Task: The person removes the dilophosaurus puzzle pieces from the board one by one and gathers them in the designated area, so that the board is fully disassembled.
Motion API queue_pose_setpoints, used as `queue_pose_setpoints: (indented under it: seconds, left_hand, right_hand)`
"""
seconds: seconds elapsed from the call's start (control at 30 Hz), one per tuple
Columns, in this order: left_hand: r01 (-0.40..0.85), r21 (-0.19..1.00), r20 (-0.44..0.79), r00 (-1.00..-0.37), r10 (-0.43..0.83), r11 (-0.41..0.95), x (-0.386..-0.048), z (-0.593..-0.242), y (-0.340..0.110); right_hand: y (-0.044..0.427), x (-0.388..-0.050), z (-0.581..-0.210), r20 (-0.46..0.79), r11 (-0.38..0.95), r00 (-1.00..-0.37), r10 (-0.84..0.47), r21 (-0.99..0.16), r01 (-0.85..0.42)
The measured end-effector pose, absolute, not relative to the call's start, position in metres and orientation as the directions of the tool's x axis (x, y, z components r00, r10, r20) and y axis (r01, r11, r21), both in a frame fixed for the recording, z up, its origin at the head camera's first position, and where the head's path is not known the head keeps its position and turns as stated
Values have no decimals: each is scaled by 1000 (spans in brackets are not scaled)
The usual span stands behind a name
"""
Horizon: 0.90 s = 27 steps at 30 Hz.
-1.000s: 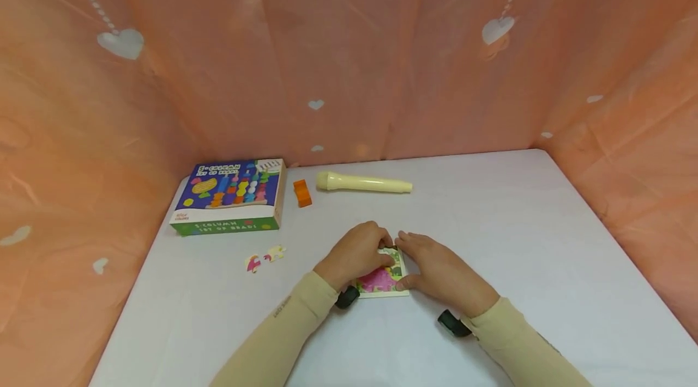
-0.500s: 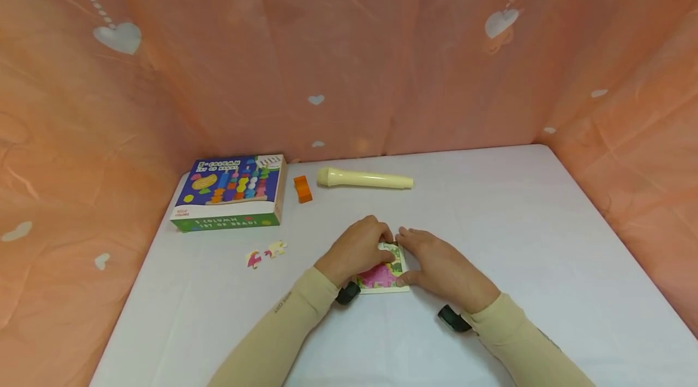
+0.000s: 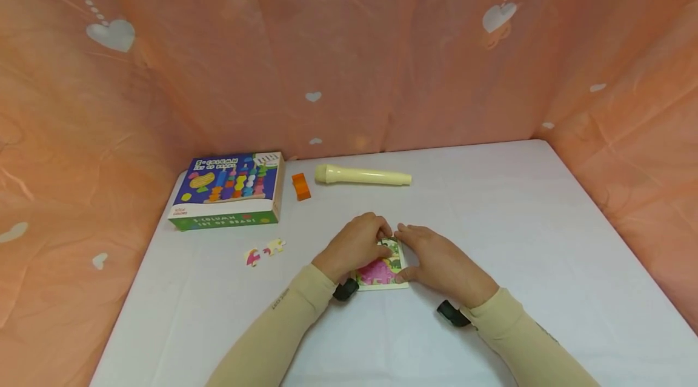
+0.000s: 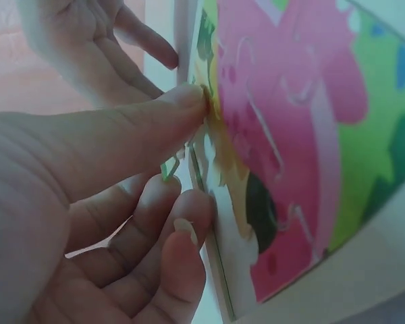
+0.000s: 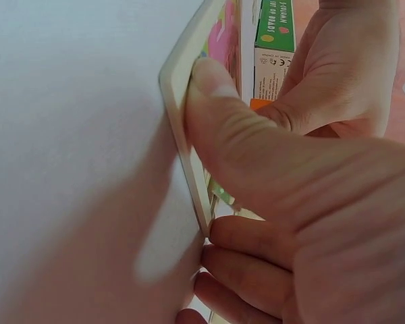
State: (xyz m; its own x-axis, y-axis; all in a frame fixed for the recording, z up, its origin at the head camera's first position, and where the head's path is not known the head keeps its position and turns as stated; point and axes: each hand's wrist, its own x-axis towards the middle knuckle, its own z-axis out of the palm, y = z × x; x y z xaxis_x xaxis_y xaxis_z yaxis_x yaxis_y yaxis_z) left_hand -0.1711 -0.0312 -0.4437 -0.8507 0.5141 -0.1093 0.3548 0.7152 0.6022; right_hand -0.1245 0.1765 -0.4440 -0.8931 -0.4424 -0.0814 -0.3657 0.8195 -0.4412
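A small jigsaw puzzle (image 3: 377, 273) in a white frame lies on the table between both hands, with a pink figure on green. My left hand (image 3: 353, 249) reaches over its left side. In the left wrist view, its thumb and fingers pinch a puzzle piece (image 4: 169, 169), mostly hidden, with a green edge showing, at the puzzle's far part. My right hand (image 3: 444, 266) grips the frame's right side; in the right wrist view its thumb (image 5: 212, 84) presses on the border and the other fingers lie along the edge. Two loose puzzle pieces (image 3: 252, 257) lie off to the left.
A bead-set box (image 3: 226, 190) stands at the back left of the white table (image 3: 491, 205). Beside it are an orange block (image 3: 301, 186) and a cream toy microphone (image 3: 364, 175). Orange fabric (image 3: 349, 42) with white hearts surrounds the back and sides.
The scene sits slightly higher in the head view. Both hands stay in the same places at the puzzle, and the loose pieces have not moved.
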Motion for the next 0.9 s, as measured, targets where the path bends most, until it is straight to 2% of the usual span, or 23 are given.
queue_pose_setpoints:
  seconds: [0.37, 0.5, 0.67, 0.9]
  left_hand:
    - [281, 759, -98, -843, 529, 587, -173, -438, -64]
    - [208, 794, -116, -871, 478, 571, -171, -429, -86]
    - [122, 774, -141, -923, 358, 621, -166, -423, -130]
    - [67, 694, -151, -960, 236, 717, -167, -428, -180]
  right_hand:
    - [166, -126, -443, -117, 826, -888, -445, -438, -356]
    - [165, -125, -444, -141, 836, -893, -428, -437, -332]
    - [168, -124, -447, -147, 842, -897, -417, -434, -320]
    - [173, -122, -443, -145, 841, -895, -422, -432, -326]
